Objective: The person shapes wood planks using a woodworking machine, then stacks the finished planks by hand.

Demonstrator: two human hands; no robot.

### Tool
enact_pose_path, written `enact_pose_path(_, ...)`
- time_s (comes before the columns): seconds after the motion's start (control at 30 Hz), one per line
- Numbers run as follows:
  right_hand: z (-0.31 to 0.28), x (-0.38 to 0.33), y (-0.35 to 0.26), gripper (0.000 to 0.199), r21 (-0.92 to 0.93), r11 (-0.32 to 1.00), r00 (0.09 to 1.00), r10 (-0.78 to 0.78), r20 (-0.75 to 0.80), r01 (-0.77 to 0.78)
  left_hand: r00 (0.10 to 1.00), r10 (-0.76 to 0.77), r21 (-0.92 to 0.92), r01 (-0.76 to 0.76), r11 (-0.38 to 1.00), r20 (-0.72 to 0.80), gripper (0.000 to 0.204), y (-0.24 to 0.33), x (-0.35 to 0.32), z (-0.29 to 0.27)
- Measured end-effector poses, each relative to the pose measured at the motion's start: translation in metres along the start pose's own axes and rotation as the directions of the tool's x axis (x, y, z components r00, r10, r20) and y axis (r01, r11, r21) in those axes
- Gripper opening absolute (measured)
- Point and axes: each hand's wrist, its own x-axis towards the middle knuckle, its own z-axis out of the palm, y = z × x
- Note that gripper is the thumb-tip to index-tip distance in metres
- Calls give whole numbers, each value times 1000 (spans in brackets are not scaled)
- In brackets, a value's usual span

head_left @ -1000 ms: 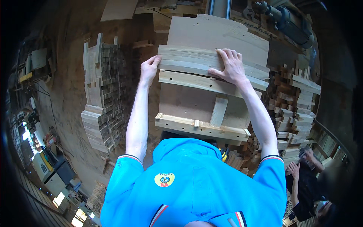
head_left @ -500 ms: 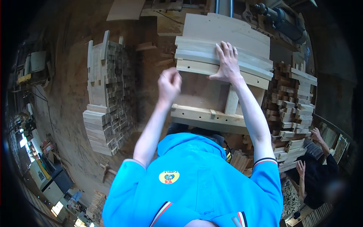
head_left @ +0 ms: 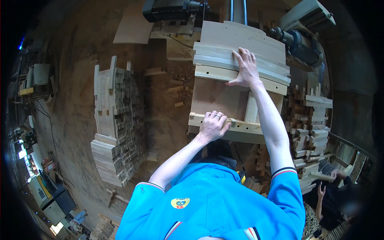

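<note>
A wooden jig board (head_left: 218, 96) lies in front of me, with a drilled rail (head_left: 224, 75) across its middle and another drilled rail (head_left: 250, 127) along its near edge. Pale wooden strips (head_left: 216, 56) lie side by side against the far side of the middle rail. My right hand (head_left: 247, 71) rests spread over these strips, its thumb by the rail's near edge. Curled over the left part of the near rail is my left hand (head_left: 213, 127), a ring on one finger. A short crosspiece (head_left: 251, 108) joins the rails beneath my right forearm.
Stacks of cut wood stand at left (head_left: 116, 128) and right (head_left: 306, 124). Motors sit at the back left (head_left: 168, 11) and back right (head_left: 302, 46), with metal guide rods (head_left: 238, 12) between them. Wood offcuts (head_left: 176, 89) litter the floor. A co-worker (head_left: 330, 196) handles wood at lower right.
My left hand has come down from beside the middle rail onto the near rail. My right hand stays on the strips. The view has shifted, showing more of the motors.
</note>
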Motion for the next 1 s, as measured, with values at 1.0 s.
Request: enact_pose_path(1.0,6,270,158,139,1,999,999,38,-1,-38,985,-120,90,132,987,-121,28,-104,292,10)
